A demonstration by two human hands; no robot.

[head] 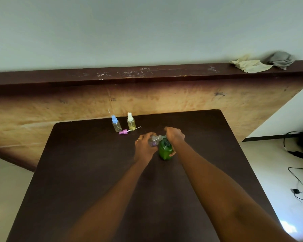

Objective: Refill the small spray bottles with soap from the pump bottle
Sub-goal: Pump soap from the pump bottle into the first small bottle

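Gripping a clear bottle in the left hand, tilted, mouth toward the spout of the pump bottle. Clamping the right hand over the pump head, thumb down against the green body. Hands close together, mid-surface. Standing upright near the far edge: a blue-capped bottle and a white-capped bottle, side by side, not touching. Lying just in front of them, a purple sprayer, tube pointing right. Up on the ledge behind, two crumpled cloths. On the floor at right, cables.
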